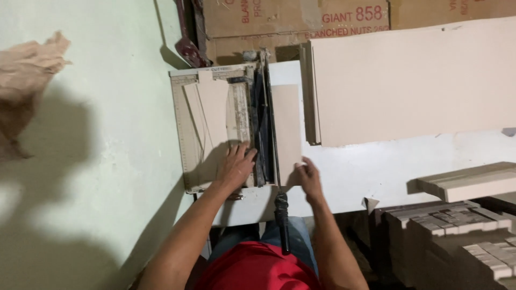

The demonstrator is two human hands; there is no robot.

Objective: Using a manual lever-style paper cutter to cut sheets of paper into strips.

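A guillotine paper cutter [188,134] lies on a white table [371,166], its blade arm down and its black handle [282,223] pointing toward me. My left hand [236,166] presses flat on beige card sheets [212,115] on the cutter's board, fingers spread. My right hand [309,177] pinches the near end of a narrow beige card strip [286,126] that lies just right of the blade.
A large stack of beige card sheets [414,80] covers the table's right half. Piles of cut card pieces [457,225] stand at lower right. Brown cardboard boxes [279,21] are behind the cutter. A pale green wall [97,161] and crumpled brown paper [27,80] are at left.
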